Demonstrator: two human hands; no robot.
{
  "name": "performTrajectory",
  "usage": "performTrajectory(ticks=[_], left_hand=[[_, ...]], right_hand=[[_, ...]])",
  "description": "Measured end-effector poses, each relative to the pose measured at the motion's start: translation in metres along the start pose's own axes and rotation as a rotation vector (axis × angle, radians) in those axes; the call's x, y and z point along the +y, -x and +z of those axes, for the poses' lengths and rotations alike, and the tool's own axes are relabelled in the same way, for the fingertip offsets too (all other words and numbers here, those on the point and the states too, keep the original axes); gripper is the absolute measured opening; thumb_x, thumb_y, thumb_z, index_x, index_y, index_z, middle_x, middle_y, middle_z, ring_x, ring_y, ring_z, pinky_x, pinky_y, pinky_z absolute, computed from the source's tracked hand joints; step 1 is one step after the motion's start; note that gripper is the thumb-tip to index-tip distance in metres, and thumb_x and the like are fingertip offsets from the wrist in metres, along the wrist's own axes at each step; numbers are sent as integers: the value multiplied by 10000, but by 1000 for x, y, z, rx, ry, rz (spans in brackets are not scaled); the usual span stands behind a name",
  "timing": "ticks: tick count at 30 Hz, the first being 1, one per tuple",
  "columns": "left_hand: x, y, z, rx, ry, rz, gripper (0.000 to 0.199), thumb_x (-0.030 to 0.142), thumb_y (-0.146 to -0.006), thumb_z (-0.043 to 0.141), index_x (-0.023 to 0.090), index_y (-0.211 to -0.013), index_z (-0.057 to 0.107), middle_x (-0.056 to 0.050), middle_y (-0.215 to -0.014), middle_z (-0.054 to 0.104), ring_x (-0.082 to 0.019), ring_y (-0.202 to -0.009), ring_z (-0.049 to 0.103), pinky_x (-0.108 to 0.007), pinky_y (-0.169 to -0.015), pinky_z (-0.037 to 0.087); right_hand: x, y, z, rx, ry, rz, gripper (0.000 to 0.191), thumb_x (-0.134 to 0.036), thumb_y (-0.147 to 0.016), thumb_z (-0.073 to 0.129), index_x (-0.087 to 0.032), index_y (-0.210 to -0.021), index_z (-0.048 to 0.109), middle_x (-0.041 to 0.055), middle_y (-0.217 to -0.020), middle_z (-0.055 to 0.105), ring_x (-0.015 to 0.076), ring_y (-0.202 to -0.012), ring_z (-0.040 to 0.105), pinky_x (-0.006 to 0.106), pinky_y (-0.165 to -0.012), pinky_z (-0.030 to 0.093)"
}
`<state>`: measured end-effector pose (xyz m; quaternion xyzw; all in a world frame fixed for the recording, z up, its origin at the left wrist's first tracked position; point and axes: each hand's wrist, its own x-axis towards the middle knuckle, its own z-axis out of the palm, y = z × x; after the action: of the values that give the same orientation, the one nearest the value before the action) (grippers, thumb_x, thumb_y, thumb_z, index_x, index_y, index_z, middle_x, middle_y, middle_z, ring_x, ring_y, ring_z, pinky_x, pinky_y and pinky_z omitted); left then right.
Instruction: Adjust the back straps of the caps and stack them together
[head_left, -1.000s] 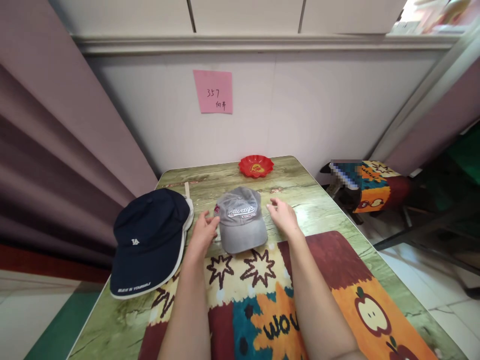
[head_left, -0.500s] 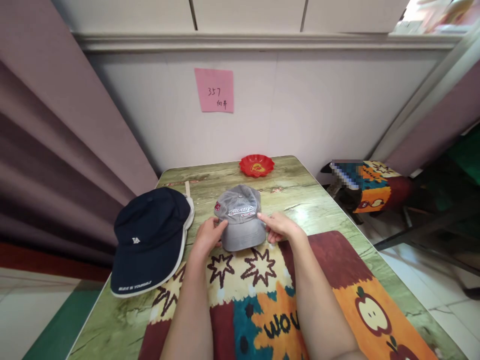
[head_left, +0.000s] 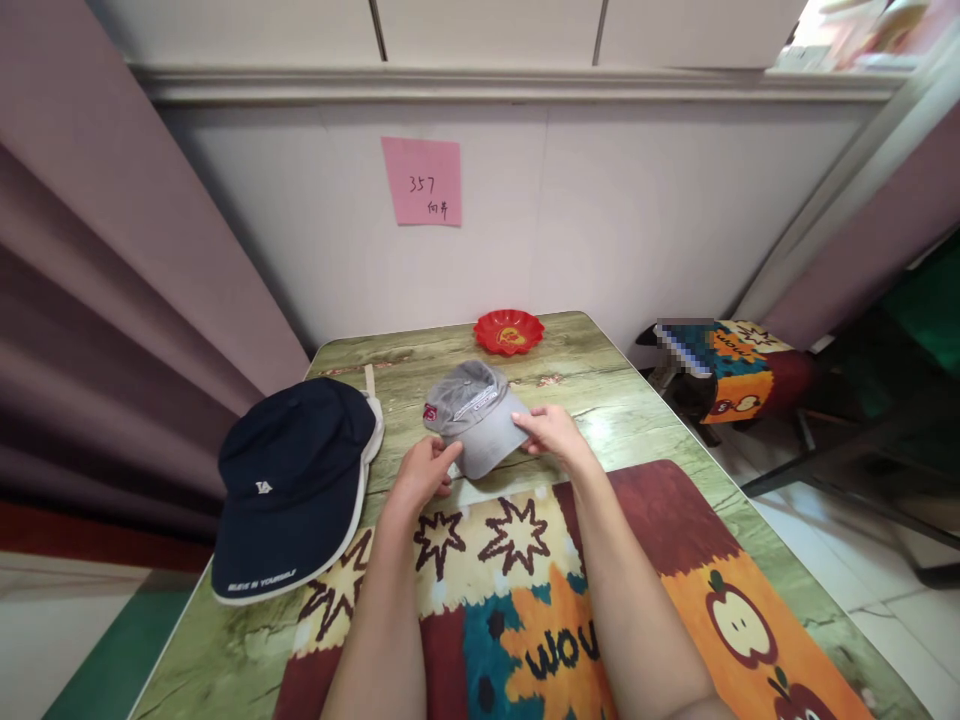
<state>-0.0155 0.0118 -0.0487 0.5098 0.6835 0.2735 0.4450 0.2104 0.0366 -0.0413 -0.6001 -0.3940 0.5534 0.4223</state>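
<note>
A small grey baseball cap with white lettering and a red patch is between my two hands at the middle of the table. My left hand pinches the left edge of its brim, thumb on top. On the other side, my right hand grips the right edge of the brim between thumb and fingers. The cap sits turned, its brim angled toward the lower right. To the left lies a larger navy cap with white trim, a small white emblem and lettering along its brim; neither hand touches it.
A red scalloped dish stands at the table's back edge. A colourful patterned mat covers the near part of the green marbled table. A pink paper note is stuck on the wall. A stool with similar cloth stands right.
The grey cap has turned so its brim swings to the right and its lettering slants. It moved slightly away from me; my right hand shifted up along the brim.
</note>
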Motion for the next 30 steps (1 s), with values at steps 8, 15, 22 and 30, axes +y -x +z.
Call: performTrajectory(ticks=[8,15,22,30], left_hand=[[10,4,11,-72,-50,49,272,427,-824,612,175,-899,544,-7,-739,559,-144,-564,587,-240,-461,507],[7,-1,15,-69,-55,-2,101,275,-867,512,181,-851,545,-9,-714,599,-111,-509,554,-204,-453,471],[-2,-9,16,-21,-89,58,170,329,-870,502,177,-857,577,-15,-701,621,-117,-487,568,-212,-454,476],[-5,-13,16,2,-205,141,183,363,-848,517,192,-816,575,3,-636,615,-136,-479,596,-217,-463,457]], right_hand=[[-4,6,45,12,-738,-12,367,-290,-620,818,-185,-932,656,19,-885,750,166,-756,683,274,-653,571],[0,11,69,290,-713,-24,406,-156,-567,730,-159,-966,660,11,-808,748,153,-680,659,255,-626,531],[-59,32,2,510,-779,-259,309,-239,-676,694,-150,-971,666,34,-885,753,181,-815,703,256,-706,588],[-124,15,-77,462,-955,-344,178,-145,-812,629,-165,-988,621,-5,-830,738,132,-812,716,258,-761,607]])
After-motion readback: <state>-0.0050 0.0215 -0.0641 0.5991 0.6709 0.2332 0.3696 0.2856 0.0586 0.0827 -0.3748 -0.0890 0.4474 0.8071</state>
